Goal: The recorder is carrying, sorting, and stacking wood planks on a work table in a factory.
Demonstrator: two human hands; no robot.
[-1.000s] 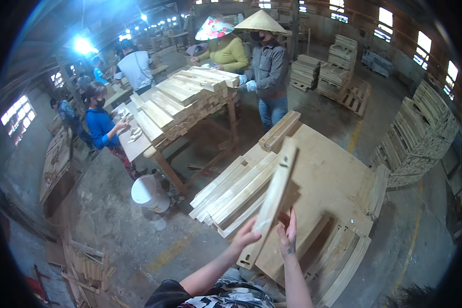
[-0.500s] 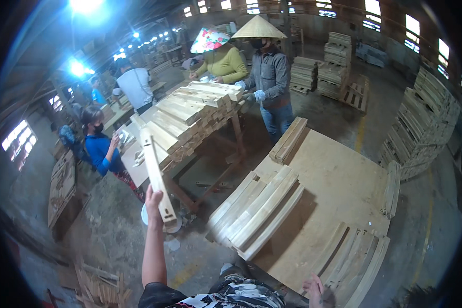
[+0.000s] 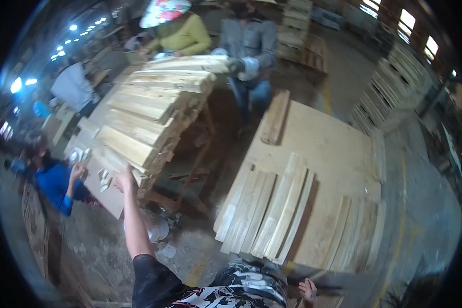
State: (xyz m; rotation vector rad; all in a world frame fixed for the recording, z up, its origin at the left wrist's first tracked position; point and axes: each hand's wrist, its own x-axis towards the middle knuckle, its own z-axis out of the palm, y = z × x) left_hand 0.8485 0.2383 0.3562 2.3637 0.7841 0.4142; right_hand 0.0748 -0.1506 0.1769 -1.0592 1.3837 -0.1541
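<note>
My left hand (image 3: 124, 179) is stretched out to the near end of a pile of wooden slats (image 3: 138, 118) on the table at left. Its fingers are closed round the end of one pale slat (image 3: 110, 158), which lies along the pile's near side; motion blurs the grip a little. Low in the picture, beside my patterned clothing, hangs my right hand (image 3: 308, 290) with loosely bent fingers apart and nothing in them. Between the two arms, a group of slats (image 3: 272, 210) rests on the near left edge of a plywood board (image 3: 333, 154).
More slats (image 3: 357, 231) lie at the board's near right, and a short bundle (image 3: 276, 118) at its far left corner. Across the pile stand two co-workers; one's gloved hand (image 3: 236, 66) touches it. A person in blue (image 3: 59, 179) works at left. A white bucket (image 3: 156, 228) stands below.
My left hand has brought the slotted slat from upright in the air down onto the near side of the pile. The view has turned, and my right hand hangs lower, away from the board's slats.
</note>
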